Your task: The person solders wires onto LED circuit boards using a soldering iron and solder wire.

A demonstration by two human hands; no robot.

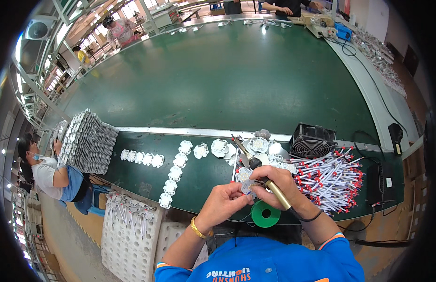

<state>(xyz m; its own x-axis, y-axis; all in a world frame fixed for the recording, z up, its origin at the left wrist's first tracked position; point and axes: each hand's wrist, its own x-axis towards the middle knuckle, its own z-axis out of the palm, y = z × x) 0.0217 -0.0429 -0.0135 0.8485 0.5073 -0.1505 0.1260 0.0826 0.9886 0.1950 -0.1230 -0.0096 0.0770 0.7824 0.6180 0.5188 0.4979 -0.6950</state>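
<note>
My left hand (pixel 228 201) pinches the edge of a small round pale board (pixel 247 186) between thumb and fingers. My right hand (pixel 280 184) grips a soldering iron (pixel 276 193) with a brass-coloured handle, and its fingertips also meet that board. The iron's far end points away over a loose pile of white LED boards (pixel 258 144). Just below my hands a green solder spool (pixel 265 214) lies at the bench's near edge. Right of my right hand spreads a heap of white wires with red ends (pixel 327 181).
White boards (pixel 175 173) form a column on the left, beside a short row (pixel 142 158). Tall stacked boards (pixel 88 143) stand farther left, near a seated person (pixel 51 169). A black fan (pixel 314 141) stands behind the wires. A green conveyor (pixel 218 84) runs beyond a metal rail.
</note>
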